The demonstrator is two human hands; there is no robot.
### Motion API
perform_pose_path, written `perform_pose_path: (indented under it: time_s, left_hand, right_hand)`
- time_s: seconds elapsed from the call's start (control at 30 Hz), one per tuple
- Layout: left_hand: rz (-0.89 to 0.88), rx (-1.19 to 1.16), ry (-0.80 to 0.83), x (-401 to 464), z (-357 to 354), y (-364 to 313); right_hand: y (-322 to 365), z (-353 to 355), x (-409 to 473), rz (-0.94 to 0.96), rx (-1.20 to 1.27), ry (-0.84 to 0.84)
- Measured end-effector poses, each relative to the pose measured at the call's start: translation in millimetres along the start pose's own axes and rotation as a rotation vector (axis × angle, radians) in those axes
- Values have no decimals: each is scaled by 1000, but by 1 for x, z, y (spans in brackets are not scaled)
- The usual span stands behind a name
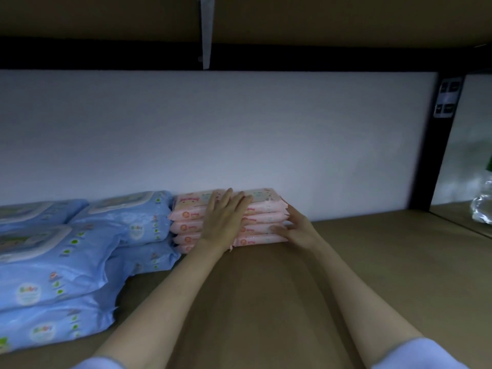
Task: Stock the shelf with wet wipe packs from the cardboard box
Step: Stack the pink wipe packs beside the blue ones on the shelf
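A stack of several pink wet wipe packs [262, 218] stands at the back of the brown shelf board [372, 275], against the white back wall. My left hand [222, 221] lies flat over the stack's front and top, fingers straight. My right hand [294, 226] presses its straight fingers against the right end of the stack. Left of the pink stack lie stacked blue wet wipe packs [80, 251]. The cardboard box is out of view.
A black upright post [436, 155] bounds the shelf bay on the right; beyond it sits something in clear crinkled plastic [483, 206]. The upper shelf and a metal bracket [207, 30] hang overhead. Bare shelf board stretches right of the pink stack.
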State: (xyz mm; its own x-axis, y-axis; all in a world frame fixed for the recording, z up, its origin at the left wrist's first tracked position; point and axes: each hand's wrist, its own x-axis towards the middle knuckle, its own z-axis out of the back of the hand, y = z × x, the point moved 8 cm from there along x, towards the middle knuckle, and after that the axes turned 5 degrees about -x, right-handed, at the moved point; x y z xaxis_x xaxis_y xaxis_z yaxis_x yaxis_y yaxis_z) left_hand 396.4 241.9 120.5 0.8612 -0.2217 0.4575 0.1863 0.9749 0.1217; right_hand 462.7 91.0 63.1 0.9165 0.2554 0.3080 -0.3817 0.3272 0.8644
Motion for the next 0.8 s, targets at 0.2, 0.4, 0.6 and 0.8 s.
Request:
perform_pose_path:
  time_s: [0.2,0.4,0.6,0.8]
  left_hand:
    - [41,-29,50,1,0,1]
    - [66,-84,101,-35,19,1]
    - [117,-271,84,-121,73,-10]
    - [105,-567,-5,-261,128,-39]
  right_hand:
    - [4,1,1,-1,-62,-50]
    - [41,17,-28,-12,-199,-76]
    - [94,3,-126,76,-336,-62]
    - [147,-26,-268,180,-412,39]
